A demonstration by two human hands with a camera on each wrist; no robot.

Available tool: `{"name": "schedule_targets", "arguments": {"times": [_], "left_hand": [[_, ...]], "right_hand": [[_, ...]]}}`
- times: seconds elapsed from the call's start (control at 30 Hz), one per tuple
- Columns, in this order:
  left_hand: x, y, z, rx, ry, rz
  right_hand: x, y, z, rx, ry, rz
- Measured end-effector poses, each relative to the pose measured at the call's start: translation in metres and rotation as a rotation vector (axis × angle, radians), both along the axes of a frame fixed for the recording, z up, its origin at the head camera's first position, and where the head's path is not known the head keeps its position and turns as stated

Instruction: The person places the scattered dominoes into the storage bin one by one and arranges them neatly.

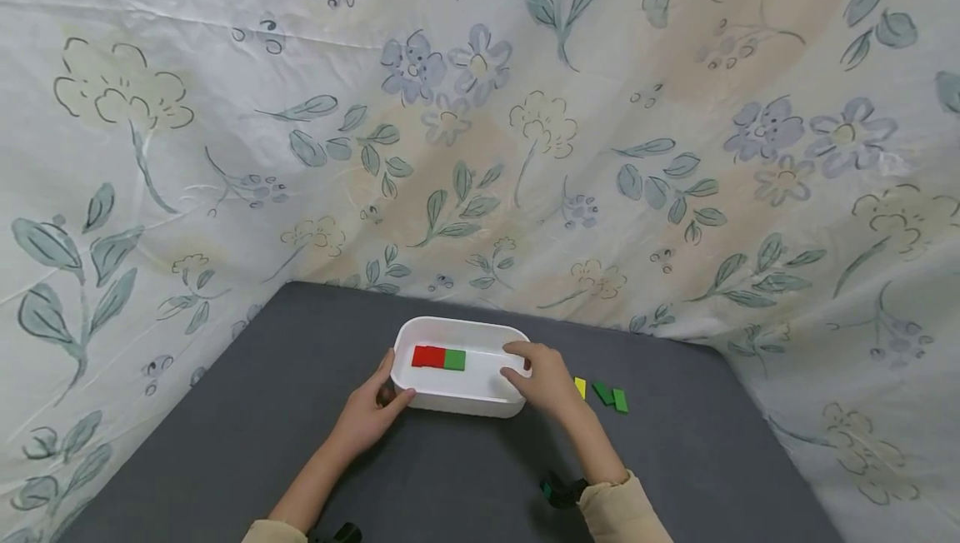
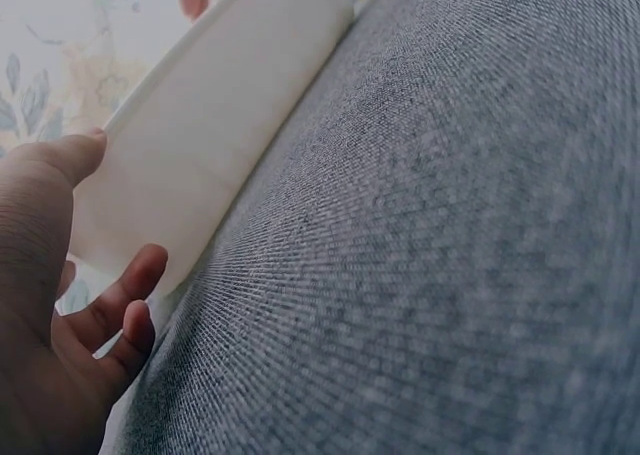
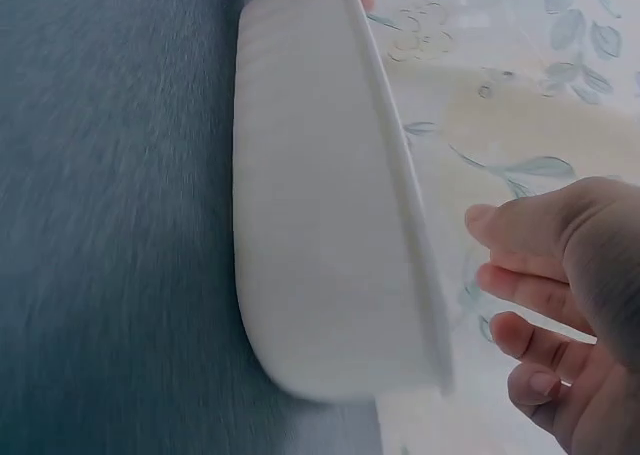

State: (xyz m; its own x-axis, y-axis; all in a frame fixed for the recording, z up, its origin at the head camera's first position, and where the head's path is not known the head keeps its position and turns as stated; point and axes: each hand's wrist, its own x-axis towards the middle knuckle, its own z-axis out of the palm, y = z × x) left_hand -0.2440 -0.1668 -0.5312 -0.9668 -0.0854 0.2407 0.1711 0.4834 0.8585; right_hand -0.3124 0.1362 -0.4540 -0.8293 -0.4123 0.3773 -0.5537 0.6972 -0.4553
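A white plastic box (image 1: 465, 402) with rounded corners stands on the dark cloth. Inside it, red tiles (image 1: 428, 356) and a green tile (image 1: 454, 360) lie in a row toward the left. My left hand (image 1: 366, 414) holds the box's left end, thumb at the front corner and fingers along the side; in the left wrist view the thumb is at the rim. Over the box's right end is my right hand (image 1: 546, 376), its fingers loosely bent with a gap between thumb and fingers. The right wrist view shows that hand (image 3: 560, 305) beyond the rim with nothing in it.
Right of the box, partly behind the right forearm, lie a yellow tile (image 1: 581, 387) and two green tiles (image 1: 611, 396). The dark grey cloth (image 1: 450, 476) covers the table. A floral curtain (image 1: 465, 151) hangs behind the table.
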Motion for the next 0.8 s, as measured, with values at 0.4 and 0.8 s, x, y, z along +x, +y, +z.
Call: {"name": "schedule_targets", "arguments": {"times": [0.4,0.8], "left_hand": [[-0.001,-0.002,0.003,0.004,-0.035,0.001],[-0.007,-0.005,0.003,0.01,-0.057,-0.006]], "right_hand": [[0.008,0.071,-0.011,-0.02,0.127,-0.125],[0.001,0.129,-0.015,0.003,0.124,-0.248]]}}
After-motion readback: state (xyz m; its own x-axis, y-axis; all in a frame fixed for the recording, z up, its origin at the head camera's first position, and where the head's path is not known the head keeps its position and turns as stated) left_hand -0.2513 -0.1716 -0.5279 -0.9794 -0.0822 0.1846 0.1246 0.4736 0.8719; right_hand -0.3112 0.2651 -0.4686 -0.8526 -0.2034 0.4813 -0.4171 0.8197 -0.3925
